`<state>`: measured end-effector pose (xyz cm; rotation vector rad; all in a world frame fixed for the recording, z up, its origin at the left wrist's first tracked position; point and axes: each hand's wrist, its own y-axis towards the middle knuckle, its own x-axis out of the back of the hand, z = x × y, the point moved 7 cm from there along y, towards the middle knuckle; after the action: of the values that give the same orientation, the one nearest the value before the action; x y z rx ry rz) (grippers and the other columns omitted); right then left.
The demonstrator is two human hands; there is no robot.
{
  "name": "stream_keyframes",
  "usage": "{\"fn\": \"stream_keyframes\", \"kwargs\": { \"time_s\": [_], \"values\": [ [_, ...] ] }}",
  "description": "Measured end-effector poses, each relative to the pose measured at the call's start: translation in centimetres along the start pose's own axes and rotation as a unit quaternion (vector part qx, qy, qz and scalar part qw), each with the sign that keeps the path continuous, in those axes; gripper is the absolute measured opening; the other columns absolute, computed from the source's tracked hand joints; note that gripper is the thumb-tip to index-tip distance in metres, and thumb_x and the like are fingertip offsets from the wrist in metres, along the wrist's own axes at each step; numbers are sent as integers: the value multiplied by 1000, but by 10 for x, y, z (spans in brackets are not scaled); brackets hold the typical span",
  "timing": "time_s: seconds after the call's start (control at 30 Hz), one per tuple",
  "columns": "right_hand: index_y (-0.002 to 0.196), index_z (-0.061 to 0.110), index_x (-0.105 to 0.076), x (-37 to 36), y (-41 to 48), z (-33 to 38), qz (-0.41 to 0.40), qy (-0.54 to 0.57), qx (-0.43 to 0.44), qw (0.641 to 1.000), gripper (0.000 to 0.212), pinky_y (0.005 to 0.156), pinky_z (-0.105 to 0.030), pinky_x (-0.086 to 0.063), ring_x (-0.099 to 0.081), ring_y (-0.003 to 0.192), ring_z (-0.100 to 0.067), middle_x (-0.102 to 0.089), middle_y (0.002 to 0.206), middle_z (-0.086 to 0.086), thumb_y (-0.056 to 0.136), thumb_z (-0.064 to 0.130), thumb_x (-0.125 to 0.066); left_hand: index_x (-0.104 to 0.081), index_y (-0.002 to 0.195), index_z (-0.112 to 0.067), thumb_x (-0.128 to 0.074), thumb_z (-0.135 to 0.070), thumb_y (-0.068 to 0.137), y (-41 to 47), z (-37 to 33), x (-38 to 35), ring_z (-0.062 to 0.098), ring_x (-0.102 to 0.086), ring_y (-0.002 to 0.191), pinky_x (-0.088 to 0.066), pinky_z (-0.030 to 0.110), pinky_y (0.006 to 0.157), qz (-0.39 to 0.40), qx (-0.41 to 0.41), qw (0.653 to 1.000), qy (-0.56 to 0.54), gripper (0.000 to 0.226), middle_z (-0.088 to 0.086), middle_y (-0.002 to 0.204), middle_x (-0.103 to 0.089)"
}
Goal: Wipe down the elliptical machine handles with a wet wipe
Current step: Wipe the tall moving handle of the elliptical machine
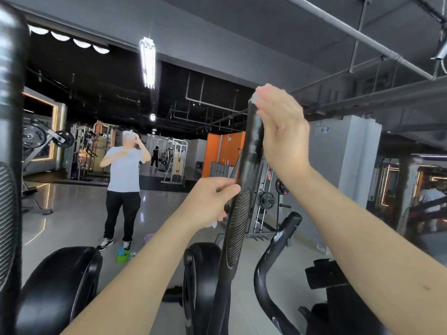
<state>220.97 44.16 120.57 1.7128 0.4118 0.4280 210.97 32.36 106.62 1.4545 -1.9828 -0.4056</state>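
While the right hand (283,134) stands flat, fingers straight, together and pointing up, it presses a white wet wipe (254,97) against the top end of the upright elliptical handle (252,146). Only a small edge of the wipe shows past the fingertips.

Lower on the same handle, the left hand (212,197) has its fingers curled. Its thumb and forefinger grip the handle's left edge just where the smooth, dark upper tube meets the ribbed grip (238,226), a long oval patch of fine ridges. A small white scrap (214,223) pokes out beneath that hand; what it is cannot be told.

Two upright handles are in view. The second handle (11,93) looms blurred at the near left edge, with a ribbed patch of its own. One curved handlebar (271,252) rises just right of the wiped handle; it is a glossy black tube scuffed with pale marks.

Two rounded, shiny black housings sit low: the left housing (60,286) and the centre housing (200,269), at the foot of the wiped handle.

Farther off, one green bucket (122,256) stands on the polished grey floor (72,213), just beside the shoes of a person (124,170) in a pale T-shirt and black trousers.
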Motion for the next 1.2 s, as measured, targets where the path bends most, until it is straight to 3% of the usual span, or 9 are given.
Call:
{"fn": "stream_keyframes", "kwargs": {
  "time_s": [0.1, 0.17, 0.3, 0.4, 0.5, 0.67, 0.83, 1.07, 1.2],
  "values": [
    [127, -17, -63, 2, -10, 7, 13, -59, 98, 993, 34, 116, -53, -43, -56, 133, -46, -63, 133, -31, 98, -17, -44, -70, 118, -36, -61, -31, 103, -1, 1, -1, 13, -57, 48, -58, 60, 66, 1, 9, 1000, -9, 17, -22, 60, -68],
    [121, -18, -66, 6, -2, 7, 21, -71, 132, 989, 34, 113, -38, -45, -64, 123, -39, -68, 123, -32, 99, -9, -41, -71, 125, -27, -62, -32, 103, -1, 2, -1, 14, -56, 49, -58, 60, 67, 1, 17, 1000, -15, 24, -24, 59, -67],
    [109, -10, -73, 15, 27, -11, 9, 10, 8, 1000, 22, 85, -26, -42, -53, 96, -30, -57, 107, -20, 96, 0, -59, -71, 128, -24, -62, -34, 102, -1, 3, 0, 11, -56, 48, -59, 59, 70, 1, 23, 1000, -16, 29, -26, 60, -67],
    [110, -1, -76, 15, 19, -20, -23, 22, -33, 999, 27, 89, -9, -39, -56, 97, -8, -62, 107, -21, 97, -1, -52, -70, 128, -26, -63, -35, 102, 1, 6, 0, 12, -58, 49, -59, 56, 69, -6, 24, 1000, -20, 28, -24, 56, -66],
    [104, 4, -77, 10, -12, -21, -87, 66, -104, 989, 24, 89, -21, -47, -58, 96, -11, -60, 103, -7, 95, -6, -58, -71, 123, -28, -64, -36, 101, 4, 10, -1, 15, -57, 48, -59, 55, 66, -5, 21, 999, -26, 24, -19, 54, -65],
    [101, 19, -73, -9, -77, -22, -35, 126, -191, 973, 27, 82, -33, -56, -67, 89, -12, -66, 102, 1, 95, -4, -60, -68, 132, -20, -66, -34, 101, 9, 16, 0, 15, -55, 46, -60, 49, 65, -13, 17, 999, -29, 35, -18, 62, -70],
    [99, 22, -62, -1, -34, -43, -104, 189, -294, 931, 19, 85, -43, -59, -69, 90, -20, -69, 100, 0, 94, 3, -61, -71, 115, -35, -65, -32, 101, 10, 15, -1, 15, -54, 47, -58, 49, 61, -8, 9, 999, -32, 15, -7, 63, -71],
    [108, 21, -72, -17, -39, -45, -106, 206, -313, 921, 12, 83, -14, -51, -67, 98, -5, -71, 110, 2, 97, 23, -68, -70, 120, -32, -63, -31, 102, 9, 16, -1, 16, -53, 47, -58, 55, 64, -1, 6, 1000, -30, 19, -21, 58, -68],
    [98, 18, -74, -23, -86, -48, -80, 195, -333, 919, 7, 84, -25, -54, -69, 91, -11, -74, 98, 0, 99, 16, -68, -67, 133, -23, -63, -33, 102, 9, 22, -2, 18, -54, 51, -51, 27, 46, -14, 15, 999, -39, 32, -21, 54, -65]
  ]
}}
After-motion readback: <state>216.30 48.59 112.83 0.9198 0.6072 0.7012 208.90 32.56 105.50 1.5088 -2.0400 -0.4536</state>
